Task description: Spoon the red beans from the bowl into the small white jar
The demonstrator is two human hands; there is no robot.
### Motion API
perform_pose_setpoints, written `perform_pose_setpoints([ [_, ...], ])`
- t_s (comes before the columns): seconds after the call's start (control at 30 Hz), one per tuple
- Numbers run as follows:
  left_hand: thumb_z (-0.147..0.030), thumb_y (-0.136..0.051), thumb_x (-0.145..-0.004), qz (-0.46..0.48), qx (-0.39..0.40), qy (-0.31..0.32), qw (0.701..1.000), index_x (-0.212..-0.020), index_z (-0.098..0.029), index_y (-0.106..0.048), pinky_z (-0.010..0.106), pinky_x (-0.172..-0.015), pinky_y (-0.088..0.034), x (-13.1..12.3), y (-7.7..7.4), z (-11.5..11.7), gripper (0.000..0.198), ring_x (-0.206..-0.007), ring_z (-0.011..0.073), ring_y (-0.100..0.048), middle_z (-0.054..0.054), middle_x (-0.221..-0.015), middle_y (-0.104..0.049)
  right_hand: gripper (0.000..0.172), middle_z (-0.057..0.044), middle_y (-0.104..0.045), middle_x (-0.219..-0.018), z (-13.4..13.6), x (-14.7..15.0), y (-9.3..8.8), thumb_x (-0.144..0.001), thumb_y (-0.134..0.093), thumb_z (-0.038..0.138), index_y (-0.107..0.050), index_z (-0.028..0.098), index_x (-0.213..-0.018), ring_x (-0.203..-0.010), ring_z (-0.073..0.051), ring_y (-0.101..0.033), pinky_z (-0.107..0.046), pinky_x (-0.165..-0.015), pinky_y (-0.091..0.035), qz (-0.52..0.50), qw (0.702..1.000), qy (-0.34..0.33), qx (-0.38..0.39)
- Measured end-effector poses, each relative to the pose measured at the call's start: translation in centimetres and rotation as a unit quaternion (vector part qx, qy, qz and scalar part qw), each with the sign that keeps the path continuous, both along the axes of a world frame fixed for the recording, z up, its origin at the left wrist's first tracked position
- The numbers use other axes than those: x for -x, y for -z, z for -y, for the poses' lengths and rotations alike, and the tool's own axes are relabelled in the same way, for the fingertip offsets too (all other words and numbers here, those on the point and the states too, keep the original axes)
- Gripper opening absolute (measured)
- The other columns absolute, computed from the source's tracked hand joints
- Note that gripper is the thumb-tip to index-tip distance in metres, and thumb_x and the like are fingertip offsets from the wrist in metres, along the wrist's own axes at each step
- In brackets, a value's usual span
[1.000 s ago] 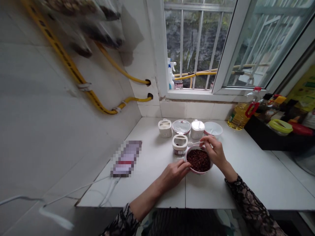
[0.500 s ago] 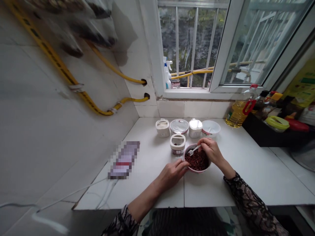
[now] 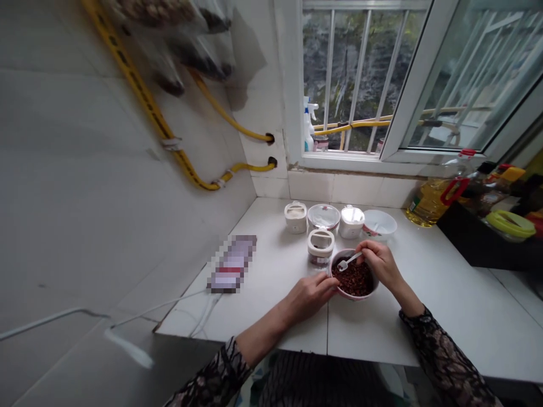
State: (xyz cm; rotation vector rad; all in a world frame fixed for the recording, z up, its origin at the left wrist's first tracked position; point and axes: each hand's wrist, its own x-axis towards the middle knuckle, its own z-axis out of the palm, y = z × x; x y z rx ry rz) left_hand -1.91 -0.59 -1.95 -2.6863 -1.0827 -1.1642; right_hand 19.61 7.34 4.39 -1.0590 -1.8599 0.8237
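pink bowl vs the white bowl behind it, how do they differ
The pink bowl holds dark red beans; the white bowl shows only white inside. The pink bowl is steadied by the left hand, with the right hand's spoon in it; the white bowl stands untouched. Both are round and open.

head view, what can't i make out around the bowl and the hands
Head view only.
spoon handle end: hidden inside the right hand.
bowl left rim: covered by the left hand.
flat object on the counter: pixelated out.
hanging bags, top left: blurred.
jar contents: too small.
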Motion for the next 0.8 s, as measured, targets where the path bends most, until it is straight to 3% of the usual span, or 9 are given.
perform_pose_setpoints([
  [0.1,-0.025,-0.043,-0.101,-0.004,0.007,0.003,1.000,-0.106,-0.017,-0.055,0.022,-0.062,-0.056,0.04,-0.04,0.02,0.016,-0.074,0.0141,-0.068,0.005,-0.089,-0.065,0.019,0.002,-0.065,-0.052,0.19,0.30,-0.10,-0.078,-0.047,0.024,-0.062,0.022,-0.067,-0.059,-0.018,-0.061,-0.033,-0.072,-0.047,0.023,0.999,-0.016,-0.029],
  [0.33,-0.026,-0.042,-0.101,-0.003,0.005,0.006,1.000,-0.105,-0.016,-0.055,0.022,-0.059,-0.055,0.00,-0.14,-0.01,0.017,-0.070,0.0141,-0.067,0.005,-0.087,-0.065,0.017,-0.001,-0.065,-0.050,-0.34,-0.15,0.25,-0.072,-0.049,0.029,-0.063,0.019,-0.069,-0.052,-0.018,-0.061,-0.030,-0.060,-0.047,-0.073,0.992,0.013,0.100],
  [0.8,-0.022,-0.045,-0.100,0.013,-0.006,0.008,1.000,-0.104,-0.016,-0.056,0.019,-0.060,-0.054,-0.02,-0.15,-0.02,0.014,-0.068,0.0116,-0.065,0.004,-0.084,-0.063,0.013,0.000,-0.062,-0.046,-0.52,-0.17,-0.41,-0.064,-0.053,0.027,-0.064,0.019,-0.063,-0.049,-0.016,-0.057,-0.032,-0.066,-0.049,-0.160,0.972,0.023,0.173],
])
